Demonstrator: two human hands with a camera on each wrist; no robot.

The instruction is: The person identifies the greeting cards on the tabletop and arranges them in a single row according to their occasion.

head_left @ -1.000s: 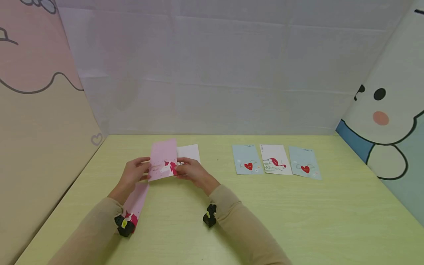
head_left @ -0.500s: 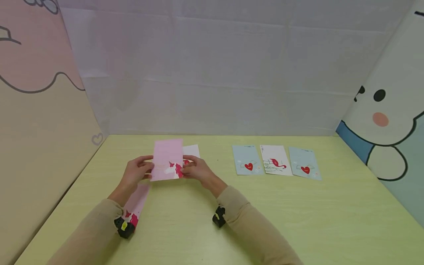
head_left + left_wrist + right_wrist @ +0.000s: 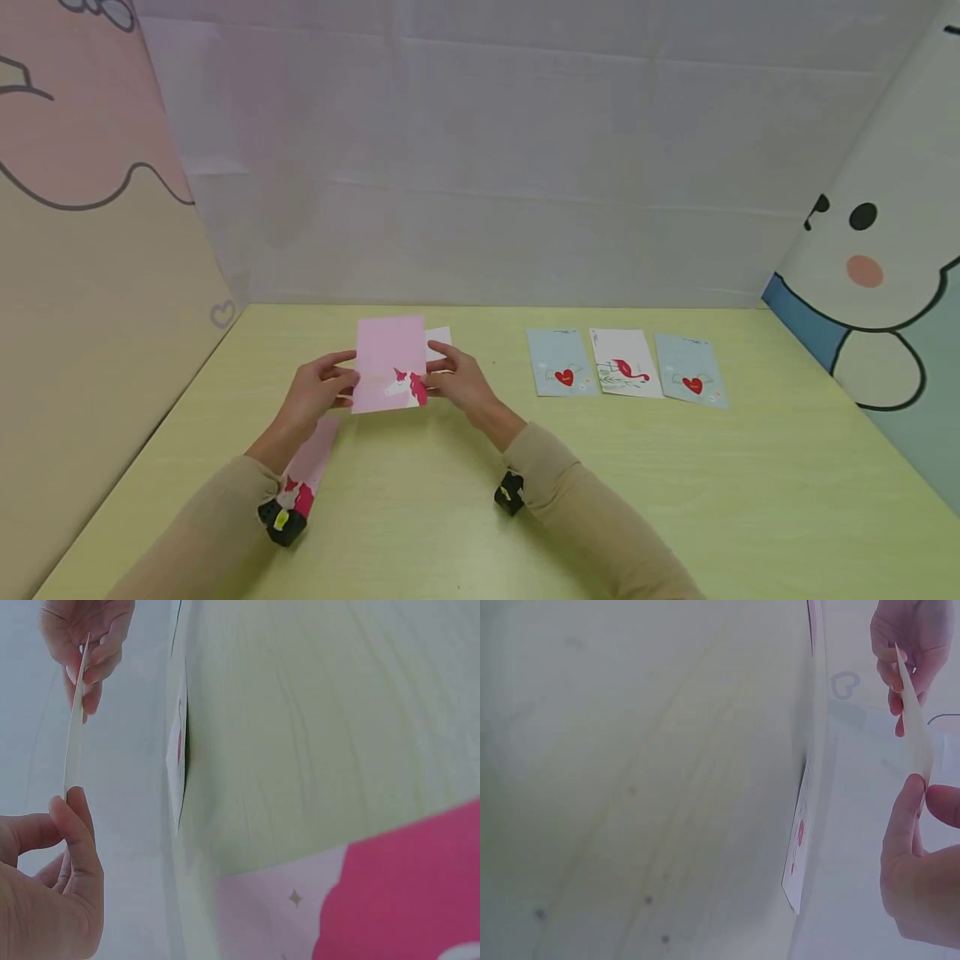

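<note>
A pink card (image 3: 386,354) with a white unicorn and dark pink mane is held up off the table between both hands. My left hand (image 3: 315,392) pinches its left edge, thumb against fingers. On the right edge, my right hand (image 3: 465,385) grips it the same way. Both wrist views show the card (image 3: 76,742) edge-on, raised above the tabletop. Behind it a white card (image 3: 438,337) lies on the table, mostly covered in the head view. A second pink unicorn card (image 3: 311,462) lies under my left wrist, partly hidden by the sleeve.
To the right, three cards lie in a row: a light blue heart card (image 3: 558,354), a white flamingo card (image 3: 626,367) and another blue heart card (image 3: 690,371). A pale wall (image 3: 480,167) closes the back of the table (image 3: 600,492), with printed side walls.
Both hands have shifted a little to the right with the pink card, which now faces the head camera more fully and covers more of the white card.
</note>
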